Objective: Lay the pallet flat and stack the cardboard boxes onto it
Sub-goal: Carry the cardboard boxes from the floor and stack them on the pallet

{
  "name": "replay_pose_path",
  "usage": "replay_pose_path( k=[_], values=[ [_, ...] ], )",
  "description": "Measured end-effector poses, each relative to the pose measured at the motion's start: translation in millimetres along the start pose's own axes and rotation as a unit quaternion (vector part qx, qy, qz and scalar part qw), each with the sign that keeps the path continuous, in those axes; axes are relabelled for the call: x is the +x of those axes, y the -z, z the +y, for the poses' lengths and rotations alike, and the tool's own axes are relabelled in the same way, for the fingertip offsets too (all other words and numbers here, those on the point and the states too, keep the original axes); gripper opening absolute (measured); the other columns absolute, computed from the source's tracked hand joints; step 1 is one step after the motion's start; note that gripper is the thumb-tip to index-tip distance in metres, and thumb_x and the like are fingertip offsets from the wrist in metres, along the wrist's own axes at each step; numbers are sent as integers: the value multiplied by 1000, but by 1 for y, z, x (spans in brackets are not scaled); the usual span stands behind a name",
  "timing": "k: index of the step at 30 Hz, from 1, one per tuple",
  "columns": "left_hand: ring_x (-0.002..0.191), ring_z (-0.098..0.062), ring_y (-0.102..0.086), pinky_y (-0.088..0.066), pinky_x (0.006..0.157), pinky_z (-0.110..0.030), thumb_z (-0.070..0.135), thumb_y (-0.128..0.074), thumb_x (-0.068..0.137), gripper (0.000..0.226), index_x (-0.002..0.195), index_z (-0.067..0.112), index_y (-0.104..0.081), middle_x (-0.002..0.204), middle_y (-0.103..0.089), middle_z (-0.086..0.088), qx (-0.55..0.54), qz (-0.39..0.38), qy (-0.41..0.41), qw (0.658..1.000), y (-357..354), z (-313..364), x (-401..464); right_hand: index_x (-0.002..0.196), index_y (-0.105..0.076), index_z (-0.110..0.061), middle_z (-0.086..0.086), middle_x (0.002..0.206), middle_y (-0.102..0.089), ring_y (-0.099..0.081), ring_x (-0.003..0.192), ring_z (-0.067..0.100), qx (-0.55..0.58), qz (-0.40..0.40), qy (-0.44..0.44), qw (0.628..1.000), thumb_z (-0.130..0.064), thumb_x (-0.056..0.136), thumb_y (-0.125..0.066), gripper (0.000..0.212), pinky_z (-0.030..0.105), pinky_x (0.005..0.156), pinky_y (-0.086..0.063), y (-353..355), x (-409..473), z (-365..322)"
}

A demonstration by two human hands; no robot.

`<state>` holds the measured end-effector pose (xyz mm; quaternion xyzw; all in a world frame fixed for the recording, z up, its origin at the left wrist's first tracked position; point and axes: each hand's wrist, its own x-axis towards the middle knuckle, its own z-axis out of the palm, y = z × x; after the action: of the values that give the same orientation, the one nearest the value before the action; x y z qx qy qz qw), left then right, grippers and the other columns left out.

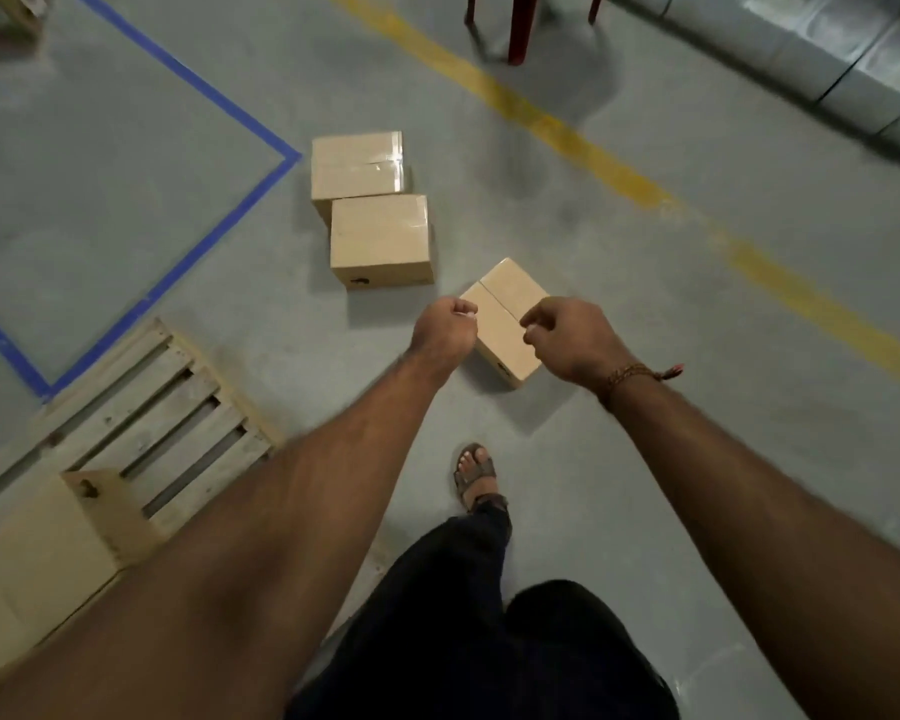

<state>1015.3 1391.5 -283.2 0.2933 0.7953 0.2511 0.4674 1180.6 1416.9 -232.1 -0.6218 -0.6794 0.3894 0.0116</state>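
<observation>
The nearest cardboard box is sitting on the grey floor, plain tan with a centre seam, its long axis running diagonally from near-right to far-left. Above it, the left hand and right hand are hovering, each grip curled together, holding nothing. The wooden pallet is lying flat at the left, carrying one box.
</observation>
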Motion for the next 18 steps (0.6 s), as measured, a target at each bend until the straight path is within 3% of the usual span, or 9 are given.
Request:
replay_pose_path(
  k=[3,6,8,12,14,16,18],
  values=[
    [122,-30,-64,-53,107,-41,27,-61,105,29,131,14,-65,132,-69,-9,38,7,18,999,-44,4,94,110,-79,-19,9,112,-78,-73,101,28,47,-12,-57,997,-15,95,-62,23,42,96,-60,-17,107,50],
    [132,-32,-60,-50,111,-41,30,-63,105,48,147,10,-51,145,-61,-11,47,12,52,997,-98,-22,176,107,-78,-18,11,113,-78,-73,106,31,82,-27,-122,989,-13,93,-62,21,39,98,-59,-60,202,119],
    [139,-35,-55,-46,111,-42,26,-66,104,62,157,9,-38,153,-55,-14,45,28,91,994,-138,-53,223,115,-76,-14,15,124,-75,-69,117,34,51,-49,-159,985,-12,94,-62,25,33,100,-55,-92,260,166],
    [140,-37,-54,-47,111,-39,26,-72,99,76,159,6,-29,157,-50,-17,0,4,184,983,-227,-133,298,142,-59,-6,24,147,-57,-54,137,42,-30,-79,-188,978,-18,99,-59,45,43,110,-48,-160,356,248],
    [137,-35,-56,-47,110,-35,35,-77,90,84,155,2,-35,155,-52,-17,-41,-11,230,972,-273,-174,330,153,-43,-2,28,156,-44,-41,146,45,-51,-73,-190,978,-32,98,-59,65,47,118,-39,-192,396,287],
    [139,-37,-54,-47,116,-43,48,-76,87,94,156,0,-36,159,-48,-19,-51,-3,280,959,-310,-210,352,161,-27,0,31,164,-30,-26,154,47,-101,-69,-174,977,-58,89,-49,95,52,124,-27,-220,428,325],
    [148,-39,-45,-41,120,-48,56,-70,92,99,162,1,-27,165,-39,-17,-74,-9,321,944,-341,-237,367,163,-23,0,31,166,-28,-23,156,48,-148,-82,-139,976,-71,83,-35,107,57,126,-21,-240,450,361]
  ],
)
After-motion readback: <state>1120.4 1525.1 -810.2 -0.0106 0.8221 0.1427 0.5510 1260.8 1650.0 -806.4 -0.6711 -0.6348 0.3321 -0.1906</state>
